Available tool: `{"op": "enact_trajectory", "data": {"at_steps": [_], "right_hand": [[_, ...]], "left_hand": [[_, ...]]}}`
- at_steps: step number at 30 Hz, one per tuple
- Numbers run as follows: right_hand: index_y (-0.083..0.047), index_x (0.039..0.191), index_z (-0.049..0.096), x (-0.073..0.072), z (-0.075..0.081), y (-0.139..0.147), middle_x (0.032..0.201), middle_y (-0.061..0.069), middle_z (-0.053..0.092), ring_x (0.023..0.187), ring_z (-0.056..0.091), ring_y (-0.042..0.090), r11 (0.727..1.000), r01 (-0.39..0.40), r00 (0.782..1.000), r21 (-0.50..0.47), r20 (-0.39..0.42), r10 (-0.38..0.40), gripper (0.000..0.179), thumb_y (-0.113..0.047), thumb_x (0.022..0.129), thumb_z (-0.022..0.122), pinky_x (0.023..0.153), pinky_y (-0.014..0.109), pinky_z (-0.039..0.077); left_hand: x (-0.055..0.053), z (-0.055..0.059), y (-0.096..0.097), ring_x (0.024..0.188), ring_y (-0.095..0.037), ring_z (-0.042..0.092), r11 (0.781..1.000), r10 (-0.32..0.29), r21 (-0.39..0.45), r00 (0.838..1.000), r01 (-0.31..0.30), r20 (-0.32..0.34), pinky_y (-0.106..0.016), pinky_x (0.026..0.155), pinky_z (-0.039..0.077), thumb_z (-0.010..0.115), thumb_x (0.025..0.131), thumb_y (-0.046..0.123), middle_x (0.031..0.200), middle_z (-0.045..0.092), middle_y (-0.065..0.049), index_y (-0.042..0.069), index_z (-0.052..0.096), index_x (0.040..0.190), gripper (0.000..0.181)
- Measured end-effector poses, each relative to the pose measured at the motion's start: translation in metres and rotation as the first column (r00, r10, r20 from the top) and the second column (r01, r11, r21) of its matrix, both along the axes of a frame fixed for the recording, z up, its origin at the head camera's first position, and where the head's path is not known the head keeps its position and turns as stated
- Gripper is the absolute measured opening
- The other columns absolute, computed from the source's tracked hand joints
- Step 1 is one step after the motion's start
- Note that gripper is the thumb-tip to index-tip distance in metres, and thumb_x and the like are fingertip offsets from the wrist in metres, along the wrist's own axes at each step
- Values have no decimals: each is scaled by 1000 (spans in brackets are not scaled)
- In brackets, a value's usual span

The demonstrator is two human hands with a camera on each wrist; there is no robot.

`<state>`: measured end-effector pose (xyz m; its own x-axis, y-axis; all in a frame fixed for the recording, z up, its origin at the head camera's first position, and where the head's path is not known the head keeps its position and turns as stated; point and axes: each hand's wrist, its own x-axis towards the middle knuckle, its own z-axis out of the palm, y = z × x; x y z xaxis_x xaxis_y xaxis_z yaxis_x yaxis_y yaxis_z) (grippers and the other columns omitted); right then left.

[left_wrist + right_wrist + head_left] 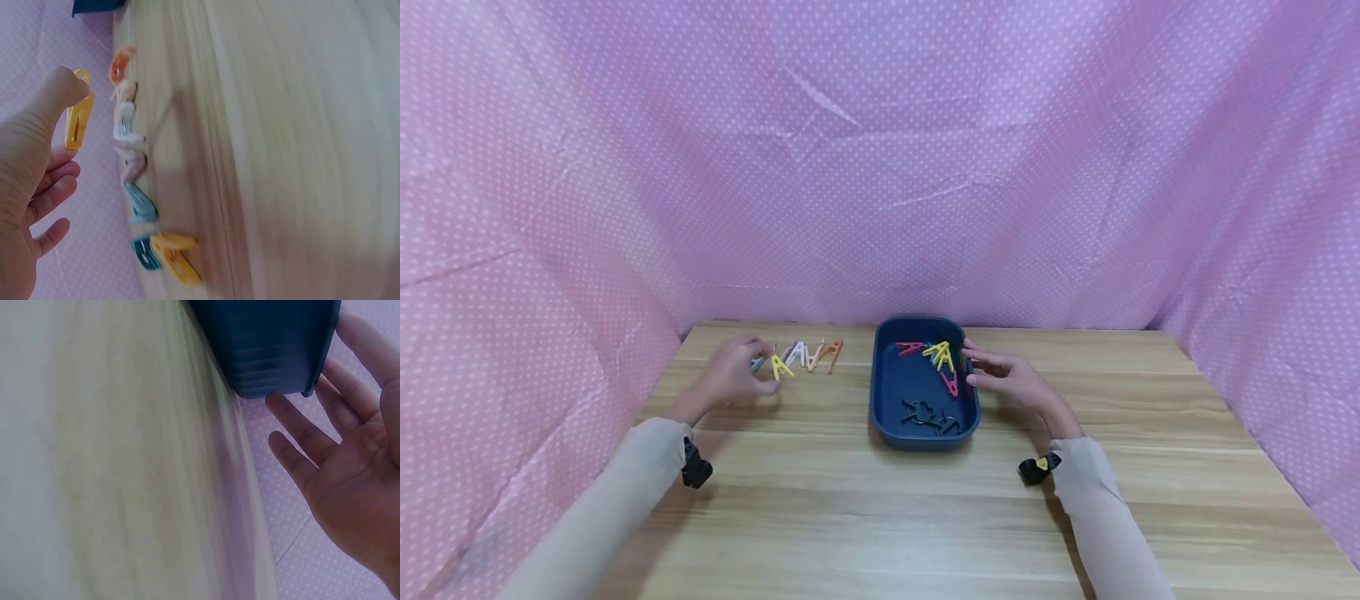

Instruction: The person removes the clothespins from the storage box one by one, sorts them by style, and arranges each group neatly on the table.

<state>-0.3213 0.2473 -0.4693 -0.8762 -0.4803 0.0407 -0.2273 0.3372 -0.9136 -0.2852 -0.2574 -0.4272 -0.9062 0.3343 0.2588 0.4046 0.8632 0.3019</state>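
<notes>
The tub [265,356] in front of me is looking like smooth plastic, faintly shining along its wall. Left of the tub, clips [135,167] are showing smooth plastic. Under the tub, the table [820,500] is showing streaky wood grain; behind the tub, creased matt cloth is hanging as a curtain [917,167].

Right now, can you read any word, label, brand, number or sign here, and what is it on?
No readable text shows in any view.
Yellow patch on the right-wrist device: too small to tell whether it bears text.
Yellow clip in the left hand: no lettering visible.
Blue bin: no lettering visible.
</notes>
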Motion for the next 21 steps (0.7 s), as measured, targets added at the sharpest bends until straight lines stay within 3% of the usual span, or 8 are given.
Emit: {"op": "enact_trajectory", "data": {"at_steps": [6, 9, 18, 21], "right_hand": [[-9, 149, 52, -1, 0, 0, 165, 3, 35, 146, 43, 38, 1000, 3, 1000, 11, -5, -3, 61, -28, 95, 72, 118, 53, 33], [-11, 149, 52, 0, 1, 1, 164, 2, 36, 146, 42, 37, 1000, 8, 1000, 14, 0, -8, 61, -30, 95, 73, 118, 53, 32], [-13, 149, 53, 0, 1, 1, 165, -1, 34, 149, 39, 35, 1000, 4, 1000, 18, 0, -4, 60, -31, 95, 72, 119, 52, 31], [-13, 149, 53, 0, 1, 0, 164, -3, 35, 148, 40, 34, 1000, 11, 1000, 23, 8, -11, 61, -34, 95, 72, 120, 51, 31]], "left_hand": [[3, -2, -13, 78, -22, 59, 998, -19, -66, 999, 17, -33, -39, 73, 52, 85, 69, 21, 98, 69, -17, -4, 73, 98, 39], [4, -4, -17, 74, -17, 53, 996, -22, -91, 1000, 20, -17, -36, 70, 48, 86, 68, 21, 96, 67, -16, -3, 73, 95, 39], [6, -10, -26, 87, -27, 62, 979, -17, -201, 1000, 21, 22, -57, 82, 51, 91, 65, 31, 97, 67, -12, 3, 75, 96, 45], [6, -12, -30, 92, -30, 63, 982, -8, -189, 999, 16, 41, -59, 86, 50, 90, 67, 25, 97, 68, -12, 7, 74, 87, 32]]}}
